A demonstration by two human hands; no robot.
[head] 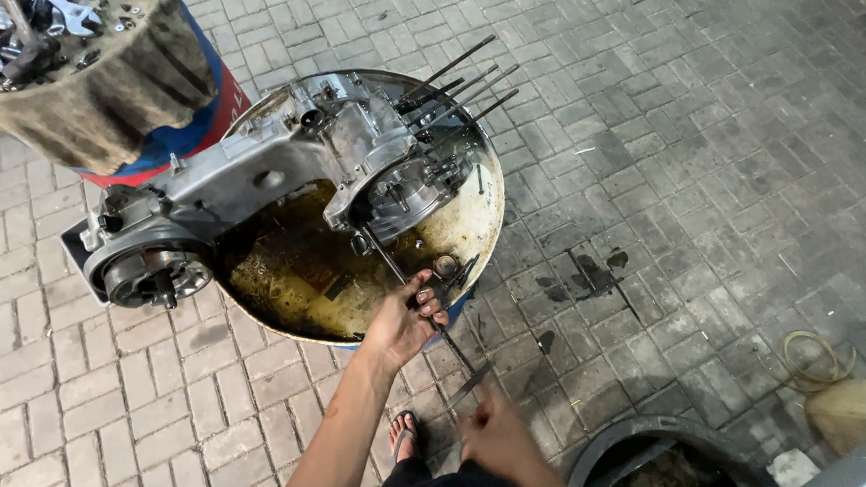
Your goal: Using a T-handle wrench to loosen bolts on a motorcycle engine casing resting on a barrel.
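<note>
Meanwhile, both hands held a long rod (420, 306): the left hand (405, 320) gripped it over the oily pan (473, 226), the right hand (496, 433) clasped its near end.

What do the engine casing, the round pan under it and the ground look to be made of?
Engine casing: seemingly cast aluminium, dull silver-grey with moulded ribs. Round pan: apparently sheet metal, thin rim, stained with brown oily residue. Ground: grey rectangular paving bricks, likely concrete, with dark spots. Long rod held by left hand: dark metal, probably steel.
</note>
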